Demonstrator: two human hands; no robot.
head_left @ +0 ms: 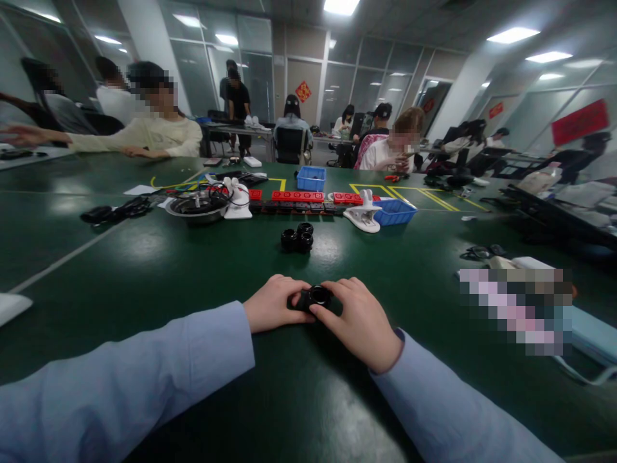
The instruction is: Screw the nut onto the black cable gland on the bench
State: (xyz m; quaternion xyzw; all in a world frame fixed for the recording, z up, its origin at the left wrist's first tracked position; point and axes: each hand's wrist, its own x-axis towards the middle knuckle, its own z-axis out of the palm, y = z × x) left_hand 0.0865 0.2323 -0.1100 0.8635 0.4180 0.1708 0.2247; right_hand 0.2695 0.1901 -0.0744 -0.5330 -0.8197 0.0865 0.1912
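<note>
My right hand (360, 316) pinches a glossy black ring-shaped part (319, 295) with a round opening facing up, between thumb and fingers. From the other side, my left hand (278, 303) closes its thumb and fingers on dark material at the part's left end. Whether this is one piece or two touching pieces I cannot tell. Both hands are low over the green tabletop (299, 360), close in front of me. A little farther off stands a cluster of similar black ring-shaped parts (297, 239), grouped tightly together.
Red blocks (297, 196) and a black strip line the table's middle, between white clamp-like stands (362, 215). Blue bins (311, 178), a metal bowl (197, 206) and black cables (118, 211) lie around them. A light-blue case (590, 334) is at right. Several people sit beyond.
</note>
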